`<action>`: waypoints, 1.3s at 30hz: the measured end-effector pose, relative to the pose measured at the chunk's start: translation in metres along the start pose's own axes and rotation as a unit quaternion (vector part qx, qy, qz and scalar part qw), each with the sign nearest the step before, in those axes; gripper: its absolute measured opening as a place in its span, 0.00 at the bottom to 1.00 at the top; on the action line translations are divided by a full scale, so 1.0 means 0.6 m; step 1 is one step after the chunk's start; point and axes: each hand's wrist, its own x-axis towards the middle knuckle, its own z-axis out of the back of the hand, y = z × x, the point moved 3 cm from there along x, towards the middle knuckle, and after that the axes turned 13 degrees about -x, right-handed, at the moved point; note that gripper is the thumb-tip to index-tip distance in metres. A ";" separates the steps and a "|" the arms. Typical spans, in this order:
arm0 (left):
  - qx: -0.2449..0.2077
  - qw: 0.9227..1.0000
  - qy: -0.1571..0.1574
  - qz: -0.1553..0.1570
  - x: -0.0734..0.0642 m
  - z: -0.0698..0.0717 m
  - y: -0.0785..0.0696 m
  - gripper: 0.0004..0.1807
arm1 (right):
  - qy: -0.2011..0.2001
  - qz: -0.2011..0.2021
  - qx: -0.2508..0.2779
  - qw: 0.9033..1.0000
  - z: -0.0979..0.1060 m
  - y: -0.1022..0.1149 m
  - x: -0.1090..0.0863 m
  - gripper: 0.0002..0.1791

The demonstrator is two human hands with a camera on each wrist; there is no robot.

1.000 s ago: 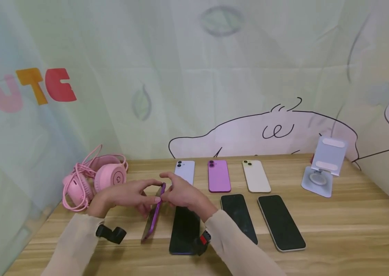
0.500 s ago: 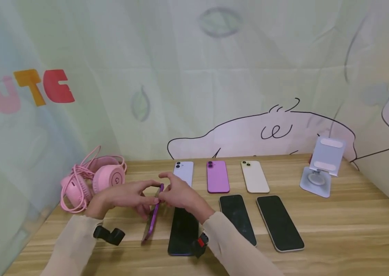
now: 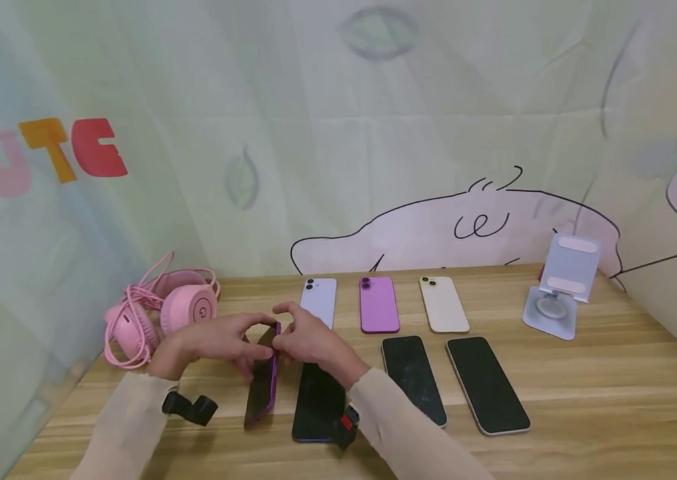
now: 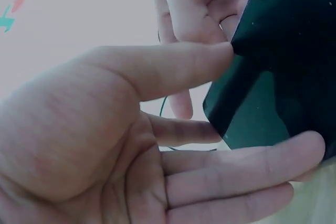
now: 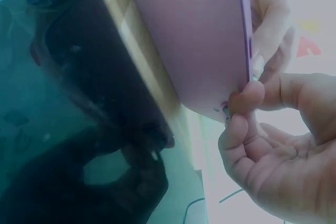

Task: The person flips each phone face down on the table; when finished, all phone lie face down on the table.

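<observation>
At seven o'clock in the head view, your hands meet on the purple-edged phone [image 3: 262, 393], which stands tilted on its side: your left hand [image 3: 221, 340] holds it between thumb and extended fingers, and your right hand [image 3: 314, 340] pinches its edge near a corner. Taking that phone as centre, a narrow strip of surface [image 3: 614, 400] separates it from the dark-screened phone [image 3: 317, 403] at three o'clock, partly under your right arm. Pink headphones [image 3: 191, 310] crowd your left wrist at ten. Your widest room lies far out at three, past the last black screen [image 3: 488, 387]; a phone stand [image 3: 572, 267] sits by the back edge at two. The headphones carry a G-like logo; the cloth backdrop [image 3: 338, 153] reads "UTE" in coloured letters at ten.
</observation>
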 end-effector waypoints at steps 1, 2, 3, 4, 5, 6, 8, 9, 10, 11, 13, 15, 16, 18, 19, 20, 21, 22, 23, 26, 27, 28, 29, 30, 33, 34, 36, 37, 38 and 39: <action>-0.001 1.000 -0.007 0.005 -0.001 0.001 0.000 0.40 | 0.001 0.001 0.002 1.000 0.000 0.000 0.000 0.31; -0.001 1.000 -0.012 0.010 -0.002 0.002 0.000 0.40 | 0.002 0.003 0.003 1.000 0.000 0.000 0.000 0.31; -0.005 1.000 -0.016 0.013 -0.002 0.003 0.000 0.40 | 0.002 0.004 0.006 1.000 0.001 0.000 0.000 0.31; -0.007 1.000 -0.015 0.014 -0.003 0.004 0.000 0.41 | 0.002 0.004 0.009 1.000 0.001 0.001 0.001 0.31; -0.006 1.000 -0.015 0.014 -0.003 0.005 0.000 0.41 | 0.001 0.004 0.010 1.000 0.002 0.001 0.001 0.31; -0.006 1.000 -0.013 0.014 -0.004 0.005 0.000 0.41 | 0.001 0.005 0.010 1.000 0.003 0.002 0.001 0.31; -0.006 1.000 -0.011 0.015 -0.004 0.006 0.001 0.41 | 0.002 0.007 0.009 1.000 0.004 0.004 0.000 0.32; -0.005 1.000 -0.009 0.015 -0.004 0.007 0.001 0.41 | 0.003 0.009 0.009 1.000 0.004 0.005 -0.001 0.32; -0.002 1.000 -0.006 0.016 -0.005 0.006 0.001 0.41 | 0.005 0.009 0.009 1.000 0.005 0.005 -0.001 0.32; 0.000 1.000 -0.008 0.019 -0.005 0.006 0.001 0.41 | 0.008 0.011 0.006 1.000 0.006 0.005 -0.002 0.32; 0.006 1.000 -0.009 0.023 -0.005 0.005 0.001 0.43 | 0.016 0.014 0.004 1.000 0.007 0.006 -0.003 0.33; 0.010 1.000 -0.012 0.027 -0.005 0.004 -0.001 0.44 | 0.024 0.017 0.003 1.000 0.007 0.007 -0.004 0.33; 0.013 1.000 -0.010 0.026 -0.006 0.004 -0.001 0.45 | 0.029 0.019 0.003 0.999 0.008 0.008 -0.005 0.33; 0.012 0.999 -0.012 0.027 -0.005 0.004 -0.001 0.46 | 0.038 0.023 0.008 0.999 0.008 0.009 -0.005 0.34; 0.013 0.999 -0.015 0.027 -0.005 0.005 0.000 0.46 | 0.041 0.025 0.010 0.999 0.008 0.010 -0.006 0.34; 0.014 0.999 -0.016 0.026 -0.005 0.005 0.000 0.46 | 0.045 0.026 0.014 0.999 0.008 0.010 -0.006 0.34; 0.014 0.999 -0.017 0.025 -0.005 0.006 0.001 0.46 | 0.048 0.028 0.015 0.998 0.009 0.011 -0.007 0.34; 0.015 0.999 -0.018 0.023 -0.005 0.006 0.002 0.46 | 0.051 0.029 0.018 0.998 0.009 0.012 -0.007 0.34; 0.012 0.999 -0.022 0.024 -0.005 0.007 0.002 0.46 | 0.053 0.030 0.021 0.998 0.010 0.013 -0.007 0.34; 0.005 0.999 -0.028 0.021 -0.007 0.009 0.004 0.45 | 0.063 0.032 0.020 0.997 0.010 0.013 -0.007 0.34; 0.001 0.999 -0.028 0.020 -0.008 0.010 0.005 0.46 | 0.067 0.031 0.018 0.997 0.009 0.013 -0.007 0.34; -0.003 0.999 -0.028 0.018 -0.008 0.010 0.004 0.46 | 0.073 0.028 0.016 0.997 0.008 0.011 -0.007 0.34; -0.006 1.000 -0.025 0.015 -0.010 0.010 0.003 0.47 | 0.080 0.026 0.017 0.996 0.007 0.010 -0.006 0.35; -0.009 1.000 -0.021 0.011 -0.011 0.010 0.002 0.47 | 0.087 0.024 0.019 0.996 0.005 0.008 -0.006 0.35; -0.007 1.000 -0.013 -0.004 -0.016 0.012 -0.002 0.47 | 0.097 0.019 0.028 0.995 0.002 0.004 -0.006 0.38; -0.004 1.000 -0.012 -0.009 -0.017 0.013 -0.003 0.46 | 0.099 0.019 0.033 0.994 0.001 0.002 -0.006 0.38; 0.008 1.000 -0.014 -0.014 -0.020 0.015 -0.005 0.44 | 0.099 0.020 0.040 0.994 0.001 0.000 -0.005 0.39; 0.016 1.000 -0.015 -0.017 -0.022 0.016 -0.005 0.43 | 0.099 0.020 0.041 0.994 0.001 -0.002 -0.004 0.40; 0.024 0.999 -0.017 -0.019 -0.023 0.017 -0.006 0.42 | 0.099 0.020 0.041 0.994 0.001 -0.003 -0.004 0.40; 0.031 0.999 -0.019 -0.019 -0.024 0.018 -0.007 0.41 | 0.099 0.018 0.043 0.994 0.001 -0.004 -0.004 0.40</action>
